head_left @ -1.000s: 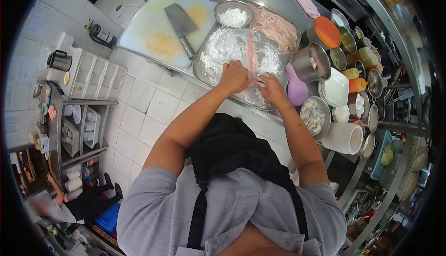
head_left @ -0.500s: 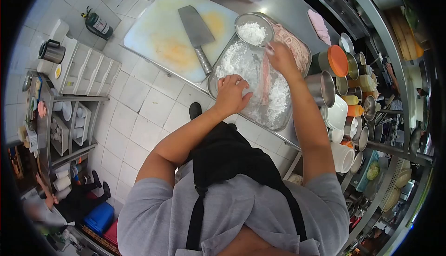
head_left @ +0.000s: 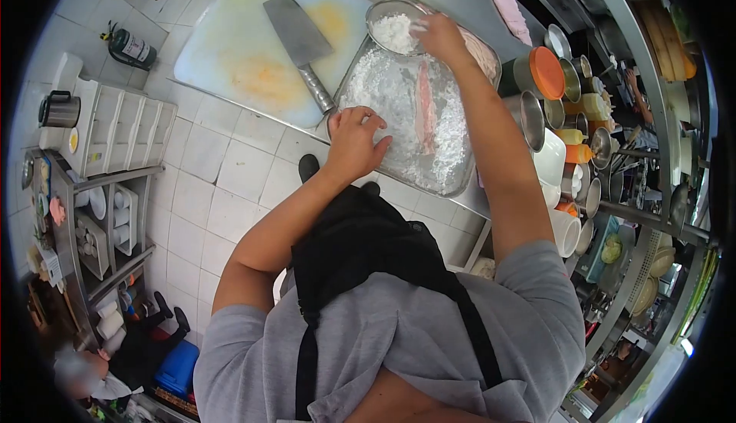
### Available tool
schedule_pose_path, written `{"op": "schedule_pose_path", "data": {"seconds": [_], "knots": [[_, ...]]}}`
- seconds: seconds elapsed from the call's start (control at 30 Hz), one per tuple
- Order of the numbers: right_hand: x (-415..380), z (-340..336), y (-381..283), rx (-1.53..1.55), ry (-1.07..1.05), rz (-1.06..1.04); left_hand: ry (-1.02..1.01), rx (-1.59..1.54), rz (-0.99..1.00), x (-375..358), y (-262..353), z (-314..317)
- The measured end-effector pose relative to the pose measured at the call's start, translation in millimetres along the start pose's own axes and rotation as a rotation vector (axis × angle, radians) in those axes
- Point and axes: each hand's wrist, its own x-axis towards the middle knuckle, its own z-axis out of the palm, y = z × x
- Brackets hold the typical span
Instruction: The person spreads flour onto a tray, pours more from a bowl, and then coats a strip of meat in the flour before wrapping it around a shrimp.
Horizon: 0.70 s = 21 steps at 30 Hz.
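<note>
A metal tray (head_left: 462,190) holds spread white powder and a long pale-pink strip of meat (head_left: 424,108), lying lengthwise near its middle. At the tray's far end sits a round metal sieve or bowl (head_left: 376,10) with a heap of white powder (head_left: 393,33). My right hand (head_left: 441,38) is over the right side of this vessel, fingertips at the powder; blur and the hand itself hide how the fingers are set. Over the tray's near left edge, my left hand (head_left: 353,141) is open, fingers loosely bent and thumb apart, holding nothing. More pale meat strips (head_left: 481,56) are partly behind my right wrist.
A cleaver (head_left: 297,33) lies on a white cutting board (head_left: 222,47) left of the tray, its handle towards my left hand. Metal pots (head_left: 526,120) and a container with an orange lid (head_left: 547,72) stand close on the right. A pink cloth (head_left: 510,15) lies behind.
My right hand has moved from above the meat strip to the powder in the round vessel. My left hand has drawn back from the powder to the tray's edge. The view has shifted slightly.
</note>
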Motion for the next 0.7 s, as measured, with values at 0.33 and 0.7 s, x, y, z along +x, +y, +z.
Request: {"op": "schedule_pose_path", "data": {"seconds": [0.33,0.7], "knots": [[-193,-30,-12,0.138,-0.326,-0.036,-0.183,0.061,0.125,-8,39,56],[-271,13,29,0.121,-0.017,-0.088,-0.207,0.158,0.128,0,53,103]]}}
